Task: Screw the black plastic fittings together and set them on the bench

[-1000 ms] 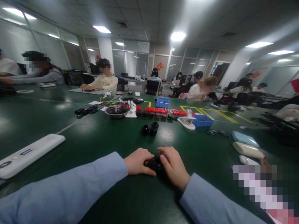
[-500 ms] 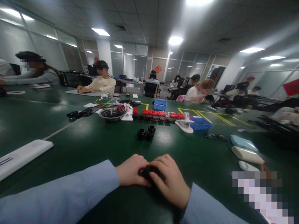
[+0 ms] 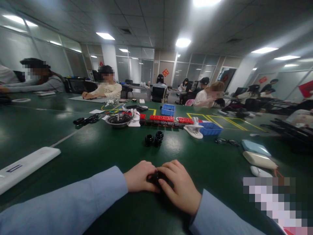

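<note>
- Left hand (image 3: 139,178): curled, fingertips pressed on a small black part (image 3: 156,178) on the green table (image 3: 102,147).
- Right hand (image 3: 179,187): fingers bent over the same part, gripping it from the other side.
- Three black rings (image 3: 154,139): grouped farther out on the table.
- White strip (image 3: 24,166): far left.

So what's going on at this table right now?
A person in light blue sleeves has both hands together on the green table. The left hand and right hand close around a small black part, mostly hidden by the fingers. Three similar black parts sit farther out, untouched. Other people work at the far side.
</note>
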Tool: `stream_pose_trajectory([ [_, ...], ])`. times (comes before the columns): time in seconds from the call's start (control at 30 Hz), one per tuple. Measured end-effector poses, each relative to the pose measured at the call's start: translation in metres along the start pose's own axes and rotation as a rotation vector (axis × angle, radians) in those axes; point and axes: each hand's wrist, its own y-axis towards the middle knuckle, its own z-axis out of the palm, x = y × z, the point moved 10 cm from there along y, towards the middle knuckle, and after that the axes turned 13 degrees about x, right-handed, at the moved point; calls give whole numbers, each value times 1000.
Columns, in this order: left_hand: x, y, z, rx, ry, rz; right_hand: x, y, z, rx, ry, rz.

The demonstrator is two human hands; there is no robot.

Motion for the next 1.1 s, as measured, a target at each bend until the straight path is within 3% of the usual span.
stream_pose_trajectory([
  [0.37,1,1,2,9,11,17,-4,0,5,49,-3,23],
  [1.1,0,0,1,7,15,9,4,-2,3,19,-36,-21],
])
